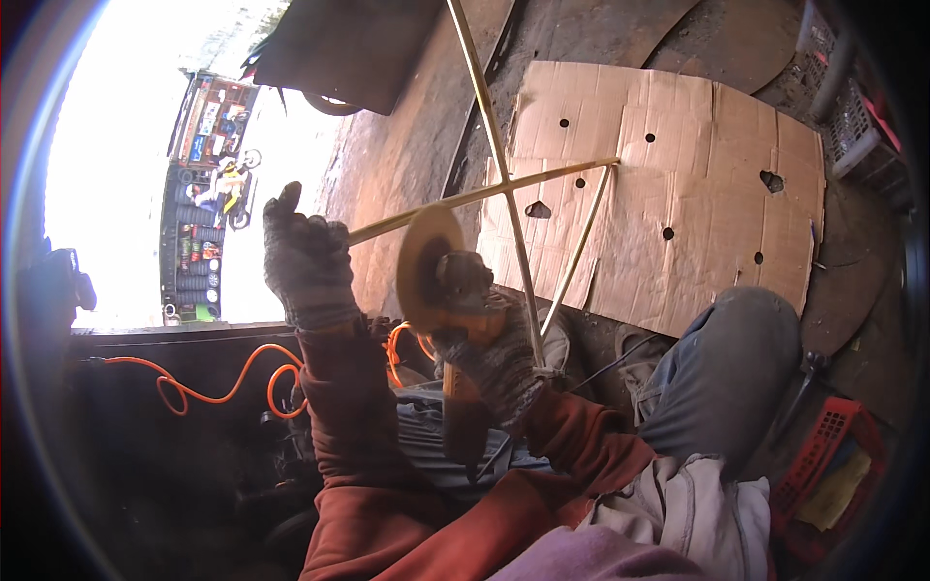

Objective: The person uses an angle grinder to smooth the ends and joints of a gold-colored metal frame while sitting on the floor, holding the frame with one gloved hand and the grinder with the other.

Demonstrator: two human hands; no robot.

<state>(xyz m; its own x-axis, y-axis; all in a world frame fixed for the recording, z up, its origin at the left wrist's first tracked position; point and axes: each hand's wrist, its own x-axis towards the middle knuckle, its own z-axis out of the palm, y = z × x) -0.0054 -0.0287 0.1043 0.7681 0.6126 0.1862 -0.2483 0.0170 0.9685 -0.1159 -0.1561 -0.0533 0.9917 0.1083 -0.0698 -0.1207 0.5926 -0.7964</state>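
My left hand (pixel 312 269), in a grey knit work glove, is closed at the near-left end of a yellowish metal bar (pixel 557 175). That bar crosses a longer metal bar (pixel 486 102) running from the top edge down toward my feet. A thinner bar (pixel 578 247) slants down from the first bar's far end. My right hand (pixel 494 363), gloved too, is wrapped round an orange angle grinder (pixel 465 412). The grinder's round disc (pixel 418 281) stands close beside the bar, right of my left hand; whether it touches cannot be made out.
A flattened cardboard sheet (pixel 678 203) with holes lies on the ground under the bars. An orange air hose (pixel 228 397) coils at the left. A red plastic crate (pixel 823 455) stands by my right knee, and a grey crate (pixel 857 131) at the far right. Outside, someone rides a motorbike (pixel 234 198).
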